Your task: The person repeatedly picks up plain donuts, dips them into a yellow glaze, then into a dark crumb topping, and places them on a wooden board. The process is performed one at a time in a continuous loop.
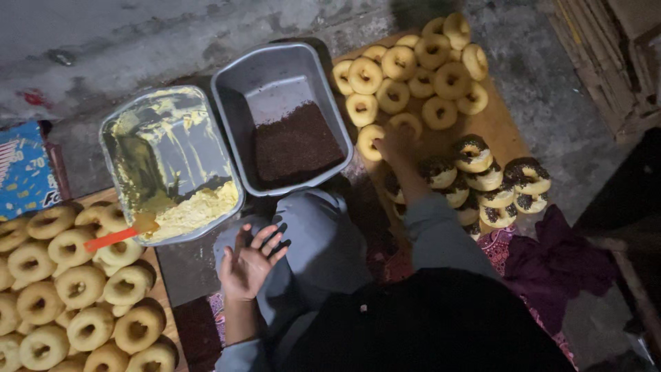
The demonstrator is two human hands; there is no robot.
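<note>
My right hand (394, 143) reaches out over a wooden board (499, 127) and closes its fingers on a plain ring doughnut (406, 124) at the near edge of a pile of plain doughnuts (406, 69). Beside it on the same board lie several doughnuts coated with chocolate sprinkles (485, 179). My left hand (251, 262) hovers palm up with fingers spread, holding nothing, just below a metal tray of yellow cream (172, 165). A grey tub with chocolate sprinkles (292, 141) stands between the two hands.
An orange-handled spatula (120, 235) rests in the cream tray. Another heap of plain doughnuts (76, 289) fills a board at the left. A blue printed box (24, 169) sits at the far left, a purple cloth (558, 265) at the right, wooden crates (613, 62) top right.
</note>
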